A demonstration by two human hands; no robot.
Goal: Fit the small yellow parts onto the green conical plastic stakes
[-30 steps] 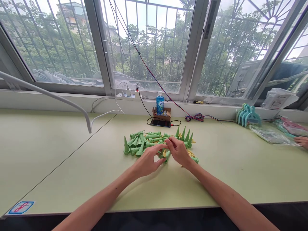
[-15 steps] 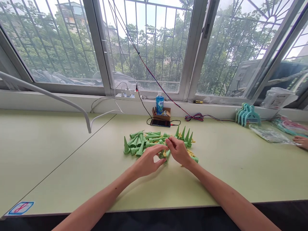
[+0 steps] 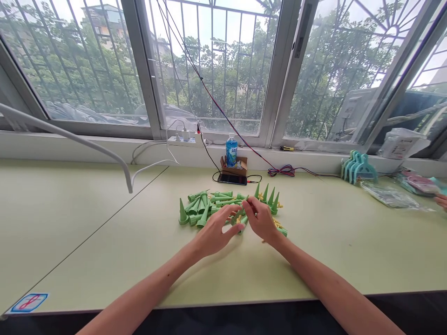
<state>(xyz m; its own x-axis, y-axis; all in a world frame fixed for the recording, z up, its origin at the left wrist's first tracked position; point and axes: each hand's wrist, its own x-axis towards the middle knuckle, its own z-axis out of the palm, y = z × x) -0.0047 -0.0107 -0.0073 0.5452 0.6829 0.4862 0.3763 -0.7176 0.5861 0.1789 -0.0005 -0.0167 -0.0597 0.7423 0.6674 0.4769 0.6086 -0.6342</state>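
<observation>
My right hand (image 3: 259,217) pinches a green plastic cone-shaped spike (image 3: 246,199), whose pointed tip shows above the fingertips; the rest of it is mostly hidden. Close beside it on the left is my left hand (image 3: 220,229), its thumb and fingers apart around the lower area where green and yellow parts show. Whether its fingertips touch the spike, I cannot tell. Behind both hands lies a pile of green spikes (image 3: 201,204), with one standing spike (image 3: 183,212) at the left. More upright spikes (image 3: 271,196) and small yellow parts (image 3: 277,223) are at the right.
A blue bottle (image 3: 231,151) stands in a small cardboard box (image 3: 240,171) behind a phone (image 3: 232,179) with cables. Turquoise hangers (image 3: 359,168) and plastic bags (image 3: 389,195) lie right. Another person's hand (image 3: 442,201) is at the right edge. A white bent arm (image 3: 104,151) juts in from the left.
My left thumb and fingers have spread a little from the yellow part between the hands. The right hand stays nearly in place. The other person's hand has shifted right.
</observation>
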